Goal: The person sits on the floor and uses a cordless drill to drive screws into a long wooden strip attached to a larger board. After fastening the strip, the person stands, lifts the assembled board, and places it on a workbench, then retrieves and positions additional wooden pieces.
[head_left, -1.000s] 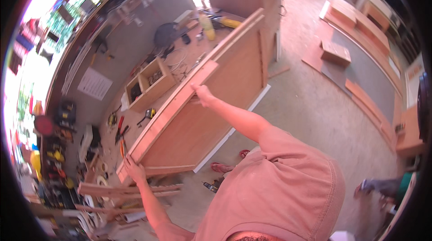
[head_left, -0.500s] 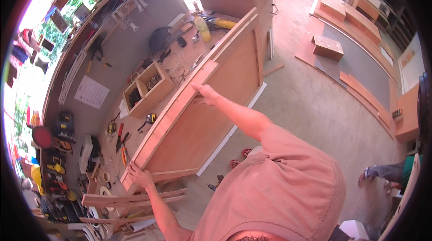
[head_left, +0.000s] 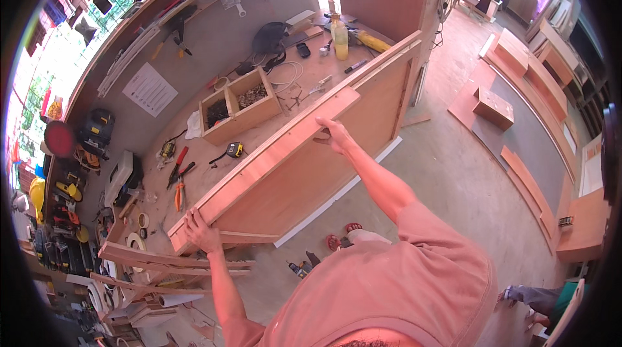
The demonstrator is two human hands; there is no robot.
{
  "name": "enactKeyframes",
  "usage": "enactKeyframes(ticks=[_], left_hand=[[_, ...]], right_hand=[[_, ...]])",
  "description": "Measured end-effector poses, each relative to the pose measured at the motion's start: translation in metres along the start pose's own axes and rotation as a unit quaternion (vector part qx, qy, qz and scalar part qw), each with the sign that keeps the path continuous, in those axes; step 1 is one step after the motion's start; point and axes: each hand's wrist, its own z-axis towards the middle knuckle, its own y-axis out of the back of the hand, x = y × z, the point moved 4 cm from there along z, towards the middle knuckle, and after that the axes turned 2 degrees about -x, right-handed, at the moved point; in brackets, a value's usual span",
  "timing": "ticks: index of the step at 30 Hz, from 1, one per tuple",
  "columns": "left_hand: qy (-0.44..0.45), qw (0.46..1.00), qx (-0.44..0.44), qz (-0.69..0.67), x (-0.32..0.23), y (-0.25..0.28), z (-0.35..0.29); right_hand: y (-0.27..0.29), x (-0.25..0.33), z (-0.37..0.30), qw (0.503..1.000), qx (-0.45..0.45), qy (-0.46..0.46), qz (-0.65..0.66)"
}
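A large framed plywood panel (head_left: 304, 172) stands on its long edge, slanting from near left to far right along the front of the workbench (head_left: 194, 188). Over the near left end of its upper rail lies my left hand (head_left: 203, 233), its fingers curled onto the wood. Farther along, my right hand (head_left: 334, 136) grips the same rail, with the thumb on top and the other fingers partly hidden behind its lower edge. Pliers with orange handles (head_left: 179, 198) and a tape measure (head_left: 234, 149) lie on the bench just past the panel.
A divided wooden box (head_left: 243, 123) of small hardware and a yellow bottle (head_left: 340, 42) sit on the bench. Thin wood strips (head_left: 149, 259) jut out beside my left arm. A drill (head_left: 298, 269) is near my feet. Boards (head_left: 518, 120) lie on the floor at right, near another person's leg (head_left: 531, 298).
My view has shifted, so the bench and the panel's far end appear farther right. Both hands keep hold of the upper rail at about the same places.
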Motion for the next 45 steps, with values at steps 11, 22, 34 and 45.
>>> enactKeyframes(ticks=[11,22,34,45], left_hand=[[-0.008,0.999,-0.025,0.029,0.009,-0.010,-0.008],[0.040,0.998,0.041,-0.006,0.012,0.005,-0.001],[0.545,0.762,-0.209,-0.280,0.028,-0.020,-0.066],[0.470,0.774,-0.054,-0.420,0.131,-0.069,-0.051]], right_hand=[[-0.005,0.004,-0.011,0.999,0.032,0.030,0.006],[-0.009,-0.012,0.012,0.992,-0.088,0.025,-0.088],[-0.012,0.021,0.002,0.978,-0.162,-0.008,-0.133],[0.005,0.033,0.028,0.989,-0.126,-0.027,-0.066]])
